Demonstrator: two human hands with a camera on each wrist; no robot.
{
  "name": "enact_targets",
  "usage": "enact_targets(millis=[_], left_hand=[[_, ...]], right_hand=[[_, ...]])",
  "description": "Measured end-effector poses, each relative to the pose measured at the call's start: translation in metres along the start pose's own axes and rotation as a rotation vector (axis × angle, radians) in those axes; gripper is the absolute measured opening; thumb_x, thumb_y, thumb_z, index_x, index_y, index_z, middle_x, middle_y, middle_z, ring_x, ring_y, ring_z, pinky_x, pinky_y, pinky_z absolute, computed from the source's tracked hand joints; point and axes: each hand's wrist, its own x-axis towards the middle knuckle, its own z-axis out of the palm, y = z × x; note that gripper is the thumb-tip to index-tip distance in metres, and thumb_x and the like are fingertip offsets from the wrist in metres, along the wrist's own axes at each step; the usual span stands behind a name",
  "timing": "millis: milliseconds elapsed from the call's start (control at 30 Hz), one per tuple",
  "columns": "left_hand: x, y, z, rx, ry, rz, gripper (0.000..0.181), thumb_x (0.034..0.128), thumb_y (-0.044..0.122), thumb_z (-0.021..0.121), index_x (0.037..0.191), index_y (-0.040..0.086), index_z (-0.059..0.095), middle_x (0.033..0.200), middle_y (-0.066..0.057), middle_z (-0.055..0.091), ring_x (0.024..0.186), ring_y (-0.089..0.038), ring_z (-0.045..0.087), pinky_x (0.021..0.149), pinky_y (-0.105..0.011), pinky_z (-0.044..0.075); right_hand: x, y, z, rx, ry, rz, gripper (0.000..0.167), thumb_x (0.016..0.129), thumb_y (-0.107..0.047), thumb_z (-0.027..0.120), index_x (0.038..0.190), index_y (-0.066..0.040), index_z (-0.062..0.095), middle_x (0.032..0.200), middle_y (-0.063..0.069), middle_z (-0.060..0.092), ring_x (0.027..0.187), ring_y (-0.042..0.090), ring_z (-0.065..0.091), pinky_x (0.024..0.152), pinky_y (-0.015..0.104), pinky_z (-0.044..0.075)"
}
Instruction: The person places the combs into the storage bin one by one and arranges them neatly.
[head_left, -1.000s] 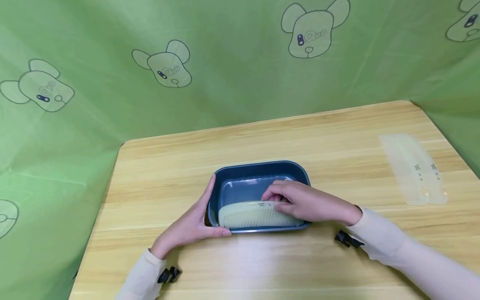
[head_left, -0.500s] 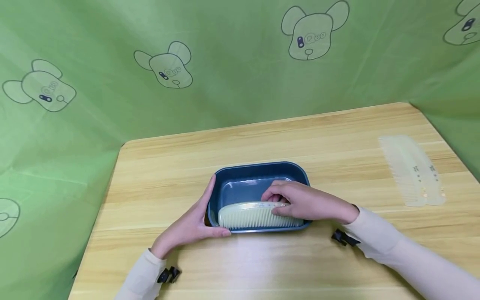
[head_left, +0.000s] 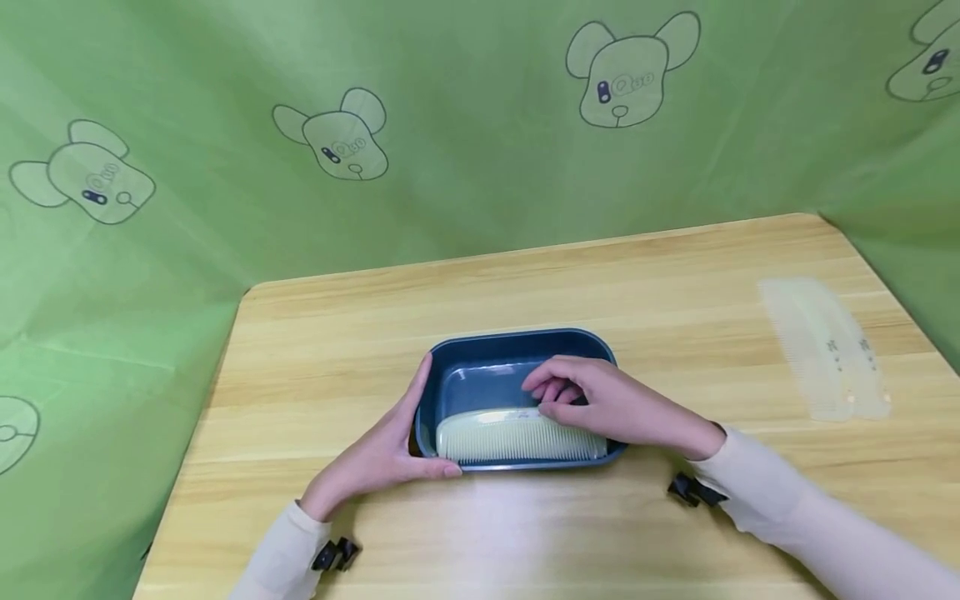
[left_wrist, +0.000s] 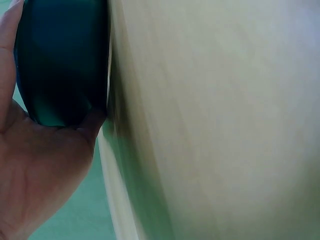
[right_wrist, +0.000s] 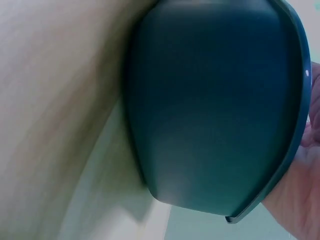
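Observation:
A dark blue rectangular plastic tub (head_left: 480,387) stands mid-table. Inside it, a pale translucent comb (head_left: 487,435) lies along the near wall, teeth toward me. My left hand (head_left: 378,446) grips the tub's left end, its thumb over the near rim; the left wrist view shows that hand (left_wrist: 42,172) around the tub's end wall. Over the tub's right part, my right hand (head_left: 611,402) has loosely bent fingers above the comb. Its thumb is close to the comb's upper edge, and the comb's right end is partly hidden. In the right wrist view, the tub wall (right_wrist: 215,110) covers most of that hand.
Two more pale combs (head_left: 806,350) lie side by side, overlapping, at the right of the wooden table (head_left: 337,333). A green cloth (head_left: 480,167) with cartoon bear faces hangs behind and beside the table.
My right hand has risen slightly, its fingers and thumb lifting off the comb. The comb stays by the tub's near wall. My left hand keeps its hold on the tub.

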Motion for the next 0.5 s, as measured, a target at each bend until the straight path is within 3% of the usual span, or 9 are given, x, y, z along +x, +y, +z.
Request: enact_targets(millis=[167, 367, 500], left_hand=[[0.000, -0.001, 0.000, 0.006, -0.002, -0.003, 0.141, 0.0866, 0.033, 0.097, 0.173, 0.042, -0.014, 0.181, 0.010, -0.008, 0.165, -0.022, 0.005, 0.129, -0.059, 0.016], [-0.001, -0.001, 0.001, 0.000, 0.001, 0.001, 0.141, 0.0867, 0.033, 0.097, 0.174, 0.040, -0.013, 0.181, 0.009, -0.007, 0.165, -0.023, 0.005, 0.129, -0.061, 0.016], [-0.002, -0.001, 0.001, 0.000, 0.004, -0.002, 0.141, 0.0866, 0.032, 0.097, 0.174, 0.040, -0.013, 0.181, 0.008, -0.007, 0.165, -0.024, 0.005, 0.128, -0.061, 0.016]], right_hand=[[-0.005, 0.001, 0.002, 0.080, 0.080, 0.019, 0.022, 0.107, -0.006, 0.069, 0.129, -0.002, 0.073, 0.111, 0.009, 0.074, 0.098, 0.019, 0.069, 0.085, 0.028, 0.059], [-0.016, -0.001, 0.002, 0.246, 0.217, 0.014, 0.020, 0.108, -0.005, 0.069, 0.127, -0.001, 0.072, 0.107, 0.021, 0.072, 0.094, 0.034, 0.072, 0.076, 0.030, 0.062], [-0.023, 0.000, -0.001, 0.244, 0.290, 0.008, 0.018, 0.109, -0.006, 0.068, 0.127, -0.006, 0.073, 0.104, 0.021, 0.073, 0.090, 0.035, 0.073, 0.073, 0.032, 0.062]])
